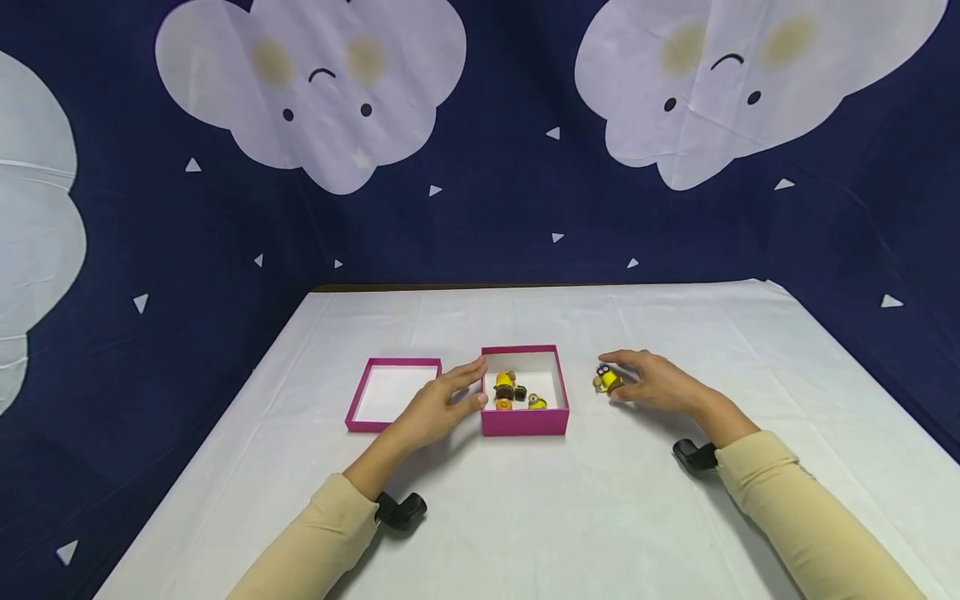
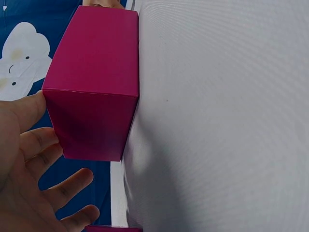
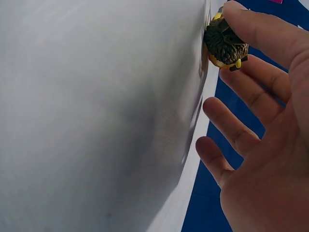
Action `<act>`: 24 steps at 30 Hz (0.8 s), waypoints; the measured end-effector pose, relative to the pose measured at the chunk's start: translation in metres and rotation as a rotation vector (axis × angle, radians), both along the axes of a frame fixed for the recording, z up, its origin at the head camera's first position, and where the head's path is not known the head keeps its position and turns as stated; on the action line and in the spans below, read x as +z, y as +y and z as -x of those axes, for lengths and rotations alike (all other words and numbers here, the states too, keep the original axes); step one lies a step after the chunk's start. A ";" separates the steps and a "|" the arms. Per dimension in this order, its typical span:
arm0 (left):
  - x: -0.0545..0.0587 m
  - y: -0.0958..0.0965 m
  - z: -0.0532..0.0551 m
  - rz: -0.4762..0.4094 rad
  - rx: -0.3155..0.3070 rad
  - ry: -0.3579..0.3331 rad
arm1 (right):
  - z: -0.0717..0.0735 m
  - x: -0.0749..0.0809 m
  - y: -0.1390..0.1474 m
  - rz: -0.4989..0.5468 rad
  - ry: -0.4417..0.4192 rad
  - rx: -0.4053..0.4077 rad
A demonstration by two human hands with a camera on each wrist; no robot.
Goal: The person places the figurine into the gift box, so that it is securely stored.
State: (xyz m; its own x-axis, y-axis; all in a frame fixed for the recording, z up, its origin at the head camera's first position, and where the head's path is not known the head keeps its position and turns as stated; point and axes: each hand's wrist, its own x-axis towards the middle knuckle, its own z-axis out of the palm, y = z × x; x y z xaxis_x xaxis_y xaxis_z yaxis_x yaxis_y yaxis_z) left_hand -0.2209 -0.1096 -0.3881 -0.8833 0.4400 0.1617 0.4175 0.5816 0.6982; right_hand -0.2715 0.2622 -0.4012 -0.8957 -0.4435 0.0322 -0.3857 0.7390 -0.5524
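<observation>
A magenta box [image 1: 525, 423] with a white inside stands in the middle of the table. Inside lie small yellow toy figures [image 1: 506, 385], and a one-eyed one [image 1: 537, 402] sits near its front wall. My left hand [image 1: 437, 407] touches the box's left wall with thumb and fingertips, its fingers spread. To the right of the box, a yellow toy figure with goggles [image 1: 609, 380] is on the table. My right hand [image 1: 660, 383] reaches around it, thumb on the near side and index finger on the far side. In the right wrist view, the thumb overlaps the figure's dark textured part [image 3: 226, 43].
A magenta-rimmed box lid [image 1: 367, 427] lies inside up to the left of the box, partly behind the left hand. White cloth [image 1: 570, 517] covers the table. Behind it hangs a dark blue curtain [image 1: 495, 225] with clouds.
</observation>
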 end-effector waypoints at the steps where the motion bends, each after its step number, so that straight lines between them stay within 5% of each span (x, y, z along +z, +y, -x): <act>1: 0.000 0.000 0.000 0.000 0.000 0.000 | 0.000 0.000 0.000 0.000 -0.002 -0.001; 24: 0.002 0.000 -0.002 -0.009 -0.001 -0.004 | -0.001 0.000 -0.001 -0.030 0.051 -0.052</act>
State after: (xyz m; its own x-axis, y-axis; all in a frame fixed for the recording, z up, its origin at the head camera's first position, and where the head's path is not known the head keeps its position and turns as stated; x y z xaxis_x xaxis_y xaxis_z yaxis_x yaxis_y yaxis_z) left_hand -0.2190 -0.1097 -0.3857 -0.8834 0.4397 0.1622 0.4155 0.5748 0.7049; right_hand -0.2706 0.2607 -0.4011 -0.9153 -0.3974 0.0658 -0.3731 0.7748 -0.5104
